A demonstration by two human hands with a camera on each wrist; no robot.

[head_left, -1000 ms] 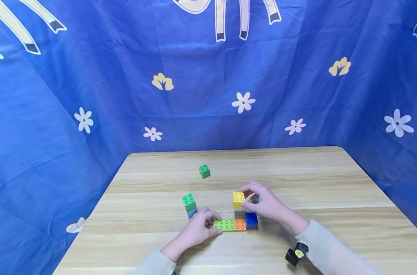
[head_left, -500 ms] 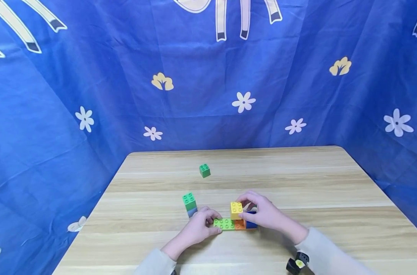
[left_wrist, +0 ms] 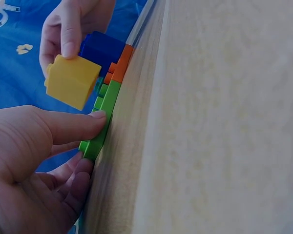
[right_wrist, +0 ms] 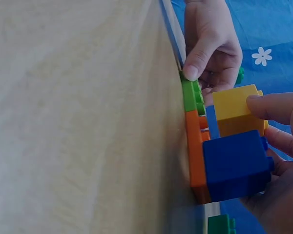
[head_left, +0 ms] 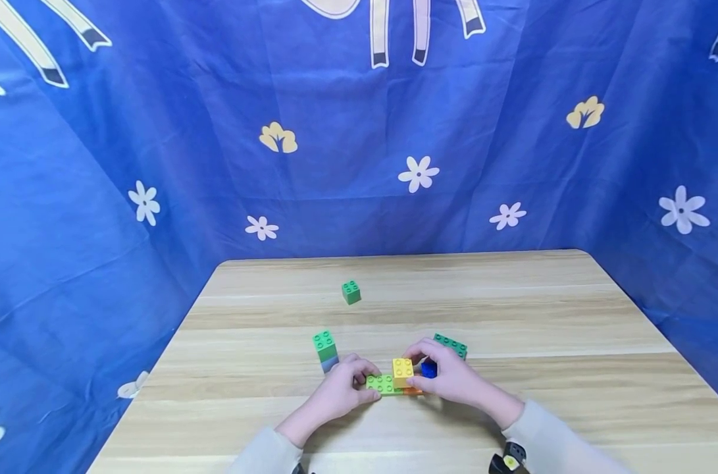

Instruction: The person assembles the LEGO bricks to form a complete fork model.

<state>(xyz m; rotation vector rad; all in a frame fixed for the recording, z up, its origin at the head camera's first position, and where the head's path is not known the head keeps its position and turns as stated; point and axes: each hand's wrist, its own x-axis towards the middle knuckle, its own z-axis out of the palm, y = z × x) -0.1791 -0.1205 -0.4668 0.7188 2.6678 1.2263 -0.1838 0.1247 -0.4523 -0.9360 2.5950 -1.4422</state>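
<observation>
My left hand [head_left: 348, 387] pinches the left end of a flat lime green brick [left_wrist: 106, 108] between thumb and fingers. An orange brick [right_wrist: 196, 156] lies end to end with it, and a tall blue brick [right_wrist: 237, 165] sits on the orange one's right part. My right hand [head_left: 450, 376] holds a yellow brick [head_left: 403, 370] by its sides, studs up. In both wrist views the yellow brick hangs just above the row, a gap under it. From the head view, it hides the place where lime and orange meet.
Left of the row stands a green brick [head_left: 324, 342] on a grey-blue one [head_left: 330, 364]. Farther back on the wooden table [head_left: 512, 289] is a small green brick [head_left: 351, 292]. A dark green brick [head_left: 451, 345] lies behind my right hand.
My right hand has brought the yellow brick left and nearer, from behind the row to over it. The dark green brick now shows more behind that hand. My left hand has stayed put.
</observation>
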